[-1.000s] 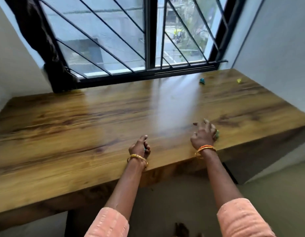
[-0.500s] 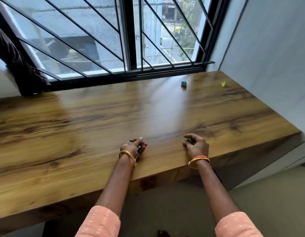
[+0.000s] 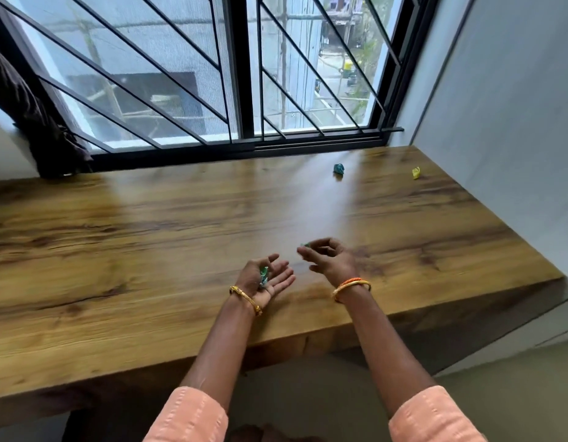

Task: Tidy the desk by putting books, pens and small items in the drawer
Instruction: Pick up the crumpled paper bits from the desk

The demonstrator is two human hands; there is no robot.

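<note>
Hands hover over the near edge of the bench. Left hand lies palm-up, fingers relaxed, cradling a green scrap. Right hand pinches a second green scrap at its fingertips. Teal item and yellow item lie beyond the right hand, near the window, well apart; the right hand is nearer both. No drawer is visible.

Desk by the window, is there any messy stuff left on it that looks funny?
Yes. Two small crumpled scraps lie loose on the desk far back near the window: a teal one and a yellow one close to the wall. The left hand cradles another greenish scrap, and the right hand pinches a tiny green bit.
</note>
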